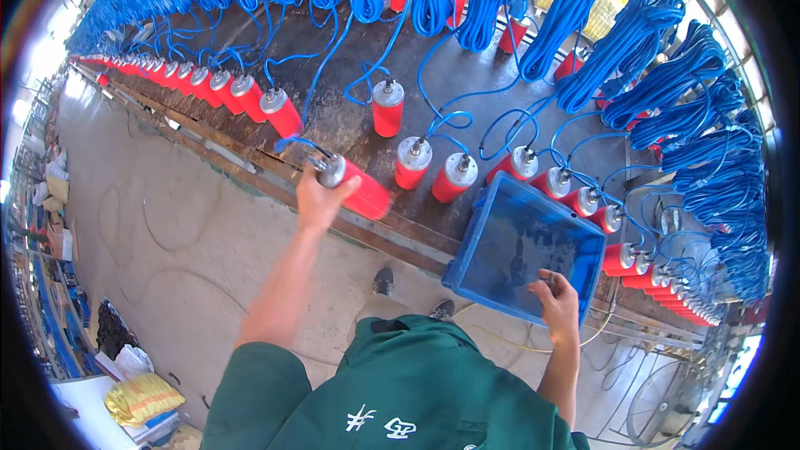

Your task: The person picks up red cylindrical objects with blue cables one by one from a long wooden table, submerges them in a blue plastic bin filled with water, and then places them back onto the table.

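My left hand (318,204) is closed around a red cylinder (365,197) with a silver metal cap and a blue cable at its top. The cylinder is tilted and held off the front edge of the workbench, slightly blurred. My right hand (557,304) is over the near right side of a blue plastic tray (468,237), its thumb and fingers drawn together. Whatever the fingertips hold, if anything, is too small to make out. Beside the tray stand more of the same cylinders, one (456,177) just left of it and another (387,108) farther back.
A dark workbench (333,75) carries long rows of red cylinders (242,96) along its front edge. Thick coils of blue cable (575,25) hang or lie at the back and right, with loose cables running between. A yellow sack (143,400) lies at the lower left.
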A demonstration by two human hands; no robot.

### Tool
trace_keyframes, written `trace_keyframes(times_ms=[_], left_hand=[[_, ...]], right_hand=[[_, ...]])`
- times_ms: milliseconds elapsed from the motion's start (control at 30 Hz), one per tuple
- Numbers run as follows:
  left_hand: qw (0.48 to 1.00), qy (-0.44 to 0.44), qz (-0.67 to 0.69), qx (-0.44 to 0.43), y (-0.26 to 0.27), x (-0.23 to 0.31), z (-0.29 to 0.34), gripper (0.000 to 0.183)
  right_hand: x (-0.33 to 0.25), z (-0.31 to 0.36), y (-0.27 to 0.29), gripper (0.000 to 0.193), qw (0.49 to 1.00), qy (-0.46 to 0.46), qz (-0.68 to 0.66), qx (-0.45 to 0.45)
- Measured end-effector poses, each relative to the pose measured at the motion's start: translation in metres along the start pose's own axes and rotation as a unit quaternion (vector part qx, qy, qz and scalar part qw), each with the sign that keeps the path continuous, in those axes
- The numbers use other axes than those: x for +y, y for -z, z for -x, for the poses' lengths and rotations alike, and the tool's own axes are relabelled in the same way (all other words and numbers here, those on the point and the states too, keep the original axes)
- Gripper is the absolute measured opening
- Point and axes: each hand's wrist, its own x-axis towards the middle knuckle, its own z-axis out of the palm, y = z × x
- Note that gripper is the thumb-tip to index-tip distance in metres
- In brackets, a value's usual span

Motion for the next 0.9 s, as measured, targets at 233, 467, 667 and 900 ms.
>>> trace_keyframes(times_ms=[233,467,667,900], left_hand=[[0.931,-0.191,-0.303,0.067,0.028,-0.014,-0.116,0.074],[0.940,-0.188,-0.274,0.076,0.012,-0.073,-0.164,0.080],[0.935,-0.220,-0.269,0.072,0.005,-0.076,-0.177,0.083],[0.946,-0.191,-0.256,0.051,0.007,-0.067,-0.174,0.090]], right_hand=[[0.016,0.027,0.011,0.041,0.996,-0.031,-0.041,0.069],[-0.004,0.034,-0.007,0.039,0.993,-0.074,-0.022,0.084],[0.016,0.022,-0.027,0.030,0.996,-0.048,-0.026,0.071],[-0.009,0.013,-0.039,0.038,0.997,-0.069,-0.019,0.028]])
